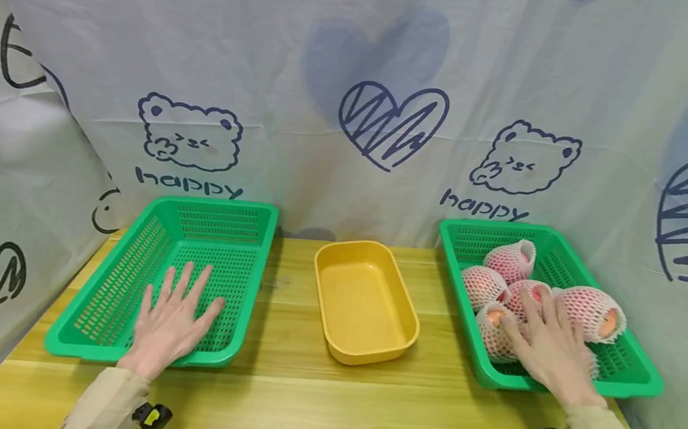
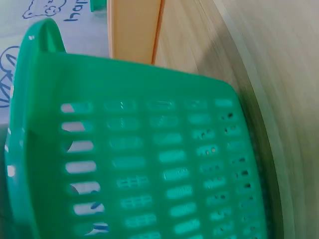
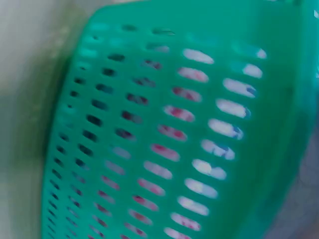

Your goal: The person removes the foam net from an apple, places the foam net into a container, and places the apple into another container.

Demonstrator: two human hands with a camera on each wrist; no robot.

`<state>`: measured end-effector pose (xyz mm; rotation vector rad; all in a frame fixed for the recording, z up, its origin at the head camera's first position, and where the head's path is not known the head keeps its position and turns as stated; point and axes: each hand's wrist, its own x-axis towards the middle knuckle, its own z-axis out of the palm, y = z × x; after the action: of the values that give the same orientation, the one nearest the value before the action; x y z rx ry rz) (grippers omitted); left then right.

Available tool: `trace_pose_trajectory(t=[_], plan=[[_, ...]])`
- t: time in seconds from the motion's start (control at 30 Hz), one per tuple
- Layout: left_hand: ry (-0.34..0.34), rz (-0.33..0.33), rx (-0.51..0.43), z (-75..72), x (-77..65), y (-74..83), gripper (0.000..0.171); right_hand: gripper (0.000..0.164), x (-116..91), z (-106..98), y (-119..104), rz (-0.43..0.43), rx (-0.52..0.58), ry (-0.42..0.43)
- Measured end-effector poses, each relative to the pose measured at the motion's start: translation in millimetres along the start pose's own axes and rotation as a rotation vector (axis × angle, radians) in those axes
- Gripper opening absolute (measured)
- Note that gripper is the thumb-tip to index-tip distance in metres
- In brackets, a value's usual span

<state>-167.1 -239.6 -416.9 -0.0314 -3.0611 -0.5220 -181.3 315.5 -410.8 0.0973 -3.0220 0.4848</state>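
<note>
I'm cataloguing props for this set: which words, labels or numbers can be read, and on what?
"happy": on the white sheet, beneath the left bear drawing.
"happy": same sheet, beneath the right bear drawing.
"h", then cut off: sheet at head view's right edge.
"hap", then cut off: sheet, left wrist view.
No lettering can be made out on the left basket, right basket, yellow tray or netted fruit.

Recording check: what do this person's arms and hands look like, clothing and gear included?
The left hand and right hand are bare, without gloves. Long, pale beige sleeves reach the wrists. Beside each sleeve shows a small black device with a yellow patch; no cables are visible.
</note>
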Motion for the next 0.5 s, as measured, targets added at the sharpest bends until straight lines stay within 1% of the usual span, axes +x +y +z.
trace_pose_trajectory(t=[0.23,0.37,0.5], plan=[[-0.007,0.034,-0.026,0.5,-1.9,10.1,0.076,0.082,3,-28,13,-0.006,0.049,0.062],[0.003,0.054,-0.034,-1.7,-3.3,15.8,0.075,0.081,6,-38,17,-0.021,0.075,0.099],[0.005,0.080,-0.048,-2.9,-4.4,22.8,0.074,0.080,9,-45,23,-0.017,0.090,0.135]])
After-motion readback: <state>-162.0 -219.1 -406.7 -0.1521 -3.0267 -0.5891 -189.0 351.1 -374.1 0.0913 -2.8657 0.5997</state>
